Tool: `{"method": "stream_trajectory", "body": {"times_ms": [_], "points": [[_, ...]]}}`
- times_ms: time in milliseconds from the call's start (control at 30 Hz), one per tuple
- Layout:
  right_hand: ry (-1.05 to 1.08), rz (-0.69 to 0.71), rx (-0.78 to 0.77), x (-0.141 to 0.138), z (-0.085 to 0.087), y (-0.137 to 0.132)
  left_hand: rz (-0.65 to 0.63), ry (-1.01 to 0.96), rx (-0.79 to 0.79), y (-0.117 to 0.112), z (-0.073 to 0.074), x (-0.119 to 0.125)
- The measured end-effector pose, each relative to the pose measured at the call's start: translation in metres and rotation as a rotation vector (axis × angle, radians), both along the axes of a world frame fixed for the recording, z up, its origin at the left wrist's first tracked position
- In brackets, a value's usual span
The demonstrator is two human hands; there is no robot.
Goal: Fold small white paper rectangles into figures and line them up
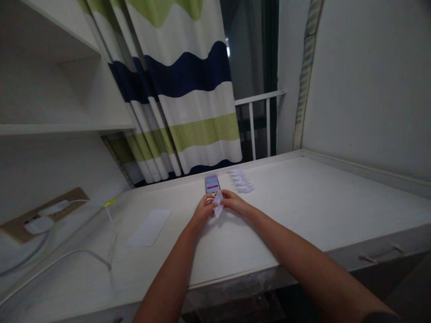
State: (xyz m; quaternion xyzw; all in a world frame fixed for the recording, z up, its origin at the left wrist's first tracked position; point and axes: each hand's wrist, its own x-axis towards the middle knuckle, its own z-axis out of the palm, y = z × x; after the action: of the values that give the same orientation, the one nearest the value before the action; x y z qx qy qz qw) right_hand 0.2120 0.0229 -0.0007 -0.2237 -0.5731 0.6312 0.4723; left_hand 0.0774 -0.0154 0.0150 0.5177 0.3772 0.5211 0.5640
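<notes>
Between my two hands is a small piece of folded white paper [218,205], pointed at its lower end and held just above the desk. My left hand [204,207] pinches it from the left side, thumb in front. From the right, the fingers of my right hand [232,200] close on its other edge. Just beyond my hands lies a phone [212,184] with its screen lit. A row of several folded white paper pieces [240,181] sits to the right of the phone. Some fingertips are hidden behind the paper.
White paper sheets [150,228] lie on the white desk [323,202] to the left. A cable [67,260] and plugs [39,224] are at the far left under a shelf [63,129]. A striped curtain [182,103] hangs behind the desk. A drawer handle [380,255] is at the front right.
</notes>
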Motion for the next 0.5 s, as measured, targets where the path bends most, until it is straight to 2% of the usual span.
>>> {"method": "stream_trajectory", "body": {"times_ms": [500], "points": [[0.012, 0.014, -0.044, 0.0, 0.011, -0.008, -0.032, -0.057, 0.017, 0.002, 0.002, 0.001]]}}
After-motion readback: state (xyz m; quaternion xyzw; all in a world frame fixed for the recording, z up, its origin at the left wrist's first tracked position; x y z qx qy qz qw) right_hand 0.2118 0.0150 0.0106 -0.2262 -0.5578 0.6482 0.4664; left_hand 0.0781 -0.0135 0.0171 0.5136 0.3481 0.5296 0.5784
